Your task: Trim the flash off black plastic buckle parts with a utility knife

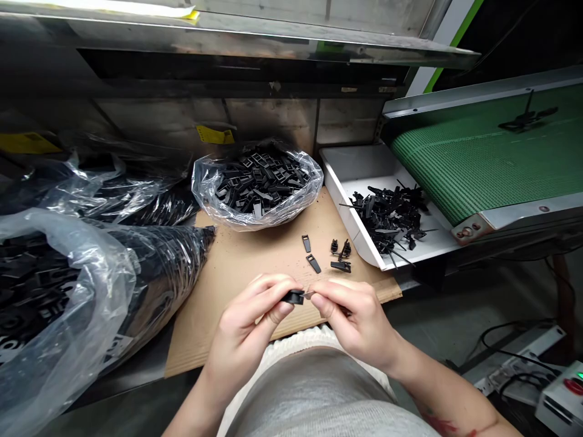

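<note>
Both hands are right up close together here! The left hand (255, 315) has its grip pinched, thumb against fingers, on a small black part (294, 297). The right hand (353, 315) is closed too, fingertips together on a thin sliver (308, 295) that points straight at the part; whether it is a blade, I can't tell. All of this hangs over the near edge of the cardboard (246, 261), just in front of the body.

Just beyond the hands, two loose clips (313, 263) lie one behind the other, and right of them sits a branched cluster (340, 266) of black bits. Further back, an open bag (262, 220) brims with black clips. To its right, a white tray (353, 158) carries a spiky heap (396, 218), and the green belt (492, 152) slants above it, one black piece (528, 121) lying on top. Over on the left, a big bag (109, 261) bulges with black parts, its mouth wide open!
</note>
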{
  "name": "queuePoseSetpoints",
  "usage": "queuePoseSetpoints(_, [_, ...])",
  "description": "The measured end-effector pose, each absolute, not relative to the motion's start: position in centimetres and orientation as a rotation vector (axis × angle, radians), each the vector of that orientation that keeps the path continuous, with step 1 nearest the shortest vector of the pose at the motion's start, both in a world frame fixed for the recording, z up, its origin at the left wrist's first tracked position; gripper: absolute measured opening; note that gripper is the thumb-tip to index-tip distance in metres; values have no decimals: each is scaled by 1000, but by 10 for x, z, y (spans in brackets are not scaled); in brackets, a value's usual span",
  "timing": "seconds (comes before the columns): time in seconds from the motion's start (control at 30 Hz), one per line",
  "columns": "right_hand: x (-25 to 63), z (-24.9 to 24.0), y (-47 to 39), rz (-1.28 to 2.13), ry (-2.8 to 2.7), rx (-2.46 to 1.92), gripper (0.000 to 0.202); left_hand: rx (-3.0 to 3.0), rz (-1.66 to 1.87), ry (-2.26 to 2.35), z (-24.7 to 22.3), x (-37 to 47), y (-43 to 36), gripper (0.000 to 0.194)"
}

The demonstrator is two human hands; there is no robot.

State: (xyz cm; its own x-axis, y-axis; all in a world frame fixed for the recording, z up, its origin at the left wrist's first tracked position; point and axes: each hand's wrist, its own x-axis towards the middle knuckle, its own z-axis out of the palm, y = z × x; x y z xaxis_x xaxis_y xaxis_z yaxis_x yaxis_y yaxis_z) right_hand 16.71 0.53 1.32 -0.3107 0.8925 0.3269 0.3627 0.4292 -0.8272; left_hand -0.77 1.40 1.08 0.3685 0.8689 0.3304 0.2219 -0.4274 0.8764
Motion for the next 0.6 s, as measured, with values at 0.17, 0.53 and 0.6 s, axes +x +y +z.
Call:
queuePoseSetpoints(0.17, [165, 14, 2, 912, -1894, -1045, 18, 1913, 1089, 946, 9, -8, 14, 31])
queuePoseSetpoints(0.53, [192, 20, 29, 2293, -1652, -534, 21, 2162, 1086, 891, 13, -7, 15, 31])
queuePoseSetpoints(0.6, [192, 21, 22, 1947, -1591, -752, 22, 2215, 1100, 957, 12, -7, 14, 32])
